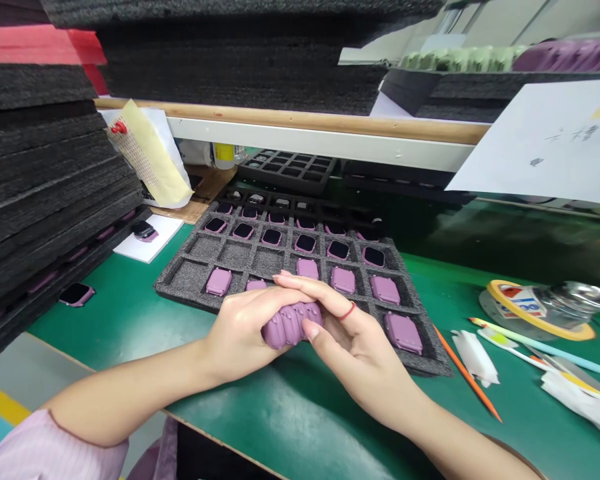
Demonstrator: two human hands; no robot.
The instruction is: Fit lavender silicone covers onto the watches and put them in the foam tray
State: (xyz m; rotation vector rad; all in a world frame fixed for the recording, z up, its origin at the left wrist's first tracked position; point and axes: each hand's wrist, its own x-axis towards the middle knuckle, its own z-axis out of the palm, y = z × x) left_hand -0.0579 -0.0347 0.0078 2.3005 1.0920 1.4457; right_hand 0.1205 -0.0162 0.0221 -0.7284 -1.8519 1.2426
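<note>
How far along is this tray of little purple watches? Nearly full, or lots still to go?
Well along: the foam tray holds purple watch bodies in most rows. In hand: the left hand and right hand together grip a stack of purple pieces. Left: several empty pockets at the tray's near-left.

Ribbed purple stack between palms

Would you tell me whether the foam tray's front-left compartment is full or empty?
Empty: the foam tray shows bare grey foam there, while neighbouring cells hold purple watches.
</note>
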